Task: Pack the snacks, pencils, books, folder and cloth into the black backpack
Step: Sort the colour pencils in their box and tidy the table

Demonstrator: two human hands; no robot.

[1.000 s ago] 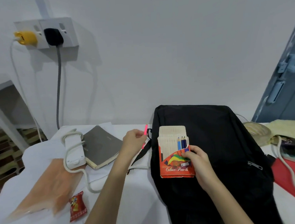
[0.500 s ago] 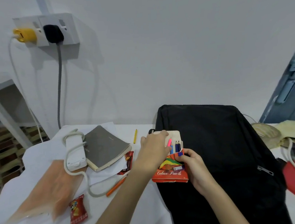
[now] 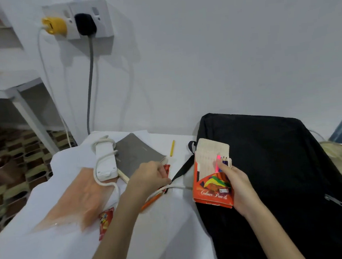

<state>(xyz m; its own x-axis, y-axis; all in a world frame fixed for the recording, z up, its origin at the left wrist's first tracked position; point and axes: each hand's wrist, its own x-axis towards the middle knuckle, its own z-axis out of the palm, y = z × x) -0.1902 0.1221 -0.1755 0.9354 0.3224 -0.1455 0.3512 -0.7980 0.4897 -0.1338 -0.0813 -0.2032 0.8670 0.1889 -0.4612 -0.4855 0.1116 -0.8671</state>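
The black backpack (image 3: 281, 161) lies flat on the right side of the white table. My right hand (image 3: 239, 187) grips an orange colour-pencil box (image 3: 211, 189) upright over the bag's left edge, flap open, with a pink pencil (image 3: 218, 162) and blue ones inside. My left hand (image 3: 149, 178) is down on the table, fingers bent over a red snack packet (image 3: 166, 168) and just above an orange pencil (image 3: 151, 201); I see nothing in its grip. A yellow pencil (image 3: 172, 148), a grey notebook (image 3: 137, 152), an orange folder (image 3: 75, 198) and another red snack (image 3: 106, 222) lie to the left.
A white power strip (image 3: 105, 161) with its cable looped across the table sits on the notebook's left edge. The backpack's strap (image 3: 184, 167) trails toward my left hand. A pale coiled cord (image 3: 339, 153) lies at the far right. The wall socket (image 3: 79, 20) is above.
My left hand put the pink pencil into the box, then drew back left and down to the table by the orange pencil. My right hand kept holding the box.
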